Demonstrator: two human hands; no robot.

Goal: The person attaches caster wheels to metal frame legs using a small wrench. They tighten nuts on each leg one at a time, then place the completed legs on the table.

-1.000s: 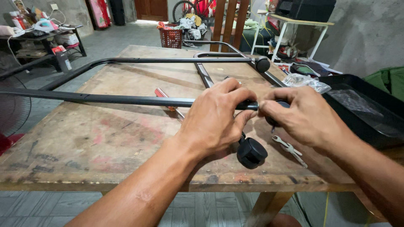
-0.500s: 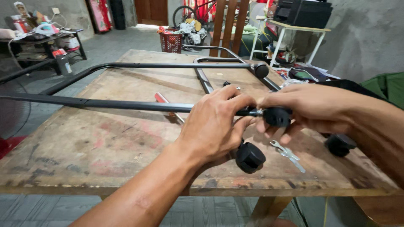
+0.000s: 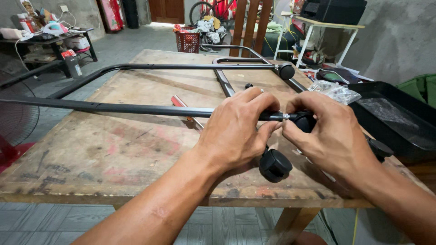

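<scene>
At frame centre, the left hand [image 3: 236,131] is closed around the black frame tube [image 3: 150,109] while the right hand [image 3: 331,136] pinches the caster wheel [image 3: 305,121] at its end; a tilted stem risks jamming.

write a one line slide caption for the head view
Left hand grips a black metal frame tube while right hand holds a caster wheel at its end, over a wooden table.

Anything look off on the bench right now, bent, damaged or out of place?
Nothing stands out. The left hand grips the black tube frame and the right hand holds a black caster at its end. The wooden table is only stained and worn.
</scene>
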